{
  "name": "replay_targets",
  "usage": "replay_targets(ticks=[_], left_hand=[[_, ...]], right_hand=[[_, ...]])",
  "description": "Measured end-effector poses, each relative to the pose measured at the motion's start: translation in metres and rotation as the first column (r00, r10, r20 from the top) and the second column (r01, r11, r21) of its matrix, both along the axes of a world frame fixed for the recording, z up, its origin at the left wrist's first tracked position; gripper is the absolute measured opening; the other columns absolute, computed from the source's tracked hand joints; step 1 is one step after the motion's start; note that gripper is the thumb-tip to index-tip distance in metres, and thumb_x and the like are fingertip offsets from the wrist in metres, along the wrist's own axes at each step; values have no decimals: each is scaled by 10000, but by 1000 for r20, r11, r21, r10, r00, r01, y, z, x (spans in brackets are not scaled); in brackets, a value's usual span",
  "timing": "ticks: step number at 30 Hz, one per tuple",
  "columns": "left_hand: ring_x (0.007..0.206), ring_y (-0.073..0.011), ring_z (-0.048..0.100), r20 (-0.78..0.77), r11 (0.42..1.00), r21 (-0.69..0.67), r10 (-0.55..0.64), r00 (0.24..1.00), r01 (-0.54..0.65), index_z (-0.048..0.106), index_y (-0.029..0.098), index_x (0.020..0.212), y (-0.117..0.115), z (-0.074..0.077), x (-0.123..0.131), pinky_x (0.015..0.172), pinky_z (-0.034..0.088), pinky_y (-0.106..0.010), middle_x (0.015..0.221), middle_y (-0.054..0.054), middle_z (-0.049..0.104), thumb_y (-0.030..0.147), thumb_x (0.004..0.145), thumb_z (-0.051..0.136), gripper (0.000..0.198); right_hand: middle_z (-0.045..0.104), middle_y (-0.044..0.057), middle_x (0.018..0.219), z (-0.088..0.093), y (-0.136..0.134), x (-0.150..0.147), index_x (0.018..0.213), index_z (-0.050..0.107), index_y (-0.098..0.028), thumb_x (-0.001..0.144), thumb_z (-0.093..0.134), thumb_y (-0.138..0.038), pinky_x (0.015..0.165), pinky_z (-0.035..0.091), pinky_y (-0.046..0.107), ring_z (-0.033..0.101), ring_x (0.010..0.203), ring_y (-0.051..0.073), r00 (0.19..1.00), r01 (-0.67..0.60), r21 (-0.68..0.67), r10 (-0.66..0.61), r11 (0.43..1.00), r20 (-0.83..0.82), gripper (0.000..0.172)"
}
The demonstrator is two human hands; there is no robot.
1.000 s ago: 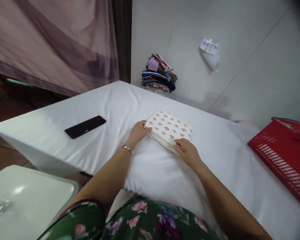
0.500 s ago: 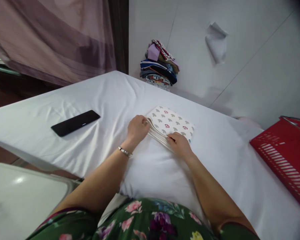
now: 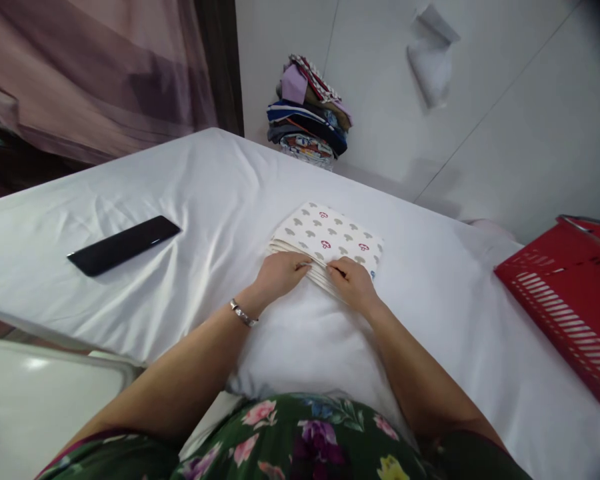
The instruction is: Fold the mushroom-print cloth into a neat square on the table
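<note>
A folded cream cloth (image 3: 330, 235) printed with grey and red mushroom shapes lies in the middle of the white-covered table (image 3: 205, 193). My left hand (image 3: 279, 275) rests at its near edge, fingers curled and pinching the stacked layers. My right hand (image 3: 353, 285) is beside it at the same edge, fingers likewise closed on the folds. The two hands nearly touch. A bracelet is on my left wrist.
A black phone (image 3: 124, 244) lies on the table to the left. A red plastic basket (image 3: 567, 293) stands at the right edge. A stack of folded coloured cloths (image 3: 307, 110) sits on the floor behind the table. A white surface (image 3: 40, 400) is at lower left.
My left hand slid from the cloth's left corner to its near edge, beside my right hand. Both hands closed onto the layered edge. The view shifted a little.
</note>
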State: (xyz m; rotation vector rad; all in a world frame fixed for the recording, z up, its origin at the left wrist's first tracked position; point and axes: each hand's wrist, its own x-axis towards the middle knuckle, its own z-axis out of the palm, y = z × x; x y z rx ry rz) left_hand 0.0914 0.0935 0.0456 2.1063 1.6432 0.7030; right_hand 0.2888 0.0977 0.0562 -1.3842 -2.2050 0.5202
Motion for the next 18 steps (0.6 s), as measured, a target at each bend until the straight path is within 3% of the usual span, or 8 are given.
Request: replay_targets(ticks=[6, 11, 15, 18], left_hand=[[711, -153, 611, 199, 993, -102, 83, 976, -63, 721, 293, 887, -4, 1, 6, 611, 403, -245, 780, 41, 710, 443, 805, 528, 258], [576, -130, 528, 432, 957, -275, 212, 877, -95, 730, 207, 838, -4, -7, 16, 505, 360, -224, 618, 25, 631, 523, 730, 573, 369], [473, -84, 398, 517, 924, -353, 322, 793, -145, 669, 167, 648, 1, -10, 18, 436, 285, -211, 478, 55, 475, 453, 682, 617, 293], [452, -73, 364, 573, 897, -411, 393, 719, -163, 646, 164, 626, 2, -8, 19, 423, 279, -208, 463, 64, 444, 383, 655, 641, 221]], right_hand=[[590, 2, 760, -3, 3, 1, 822, 690, -235, 858, 454, -220, 662, 386, 250, 556, 732, 141, 1000, -26, -2, 26, 1000, -9, 239], [599, 2, 759, -4, 3, 0, 805, 677, -230, 846, 466, -225, 662, 397, 254, 564, 733, 145, 999, -3, 17, 4, 1000, -40, 215], [613, 14, 802, -5, -1, -1, 854, 658, -221, 866, 447, -249, 705, 425, 268, 573, 765, 156, 992, 47, 101, -35, 994, -118, 213], [618, 21, 829, -5, -6, -3, 885, 651, -227, 888, 428, -259, 710, 433, 270, 577, 788, 162, 995, 55, 159, -40, 986, -97, 225]])
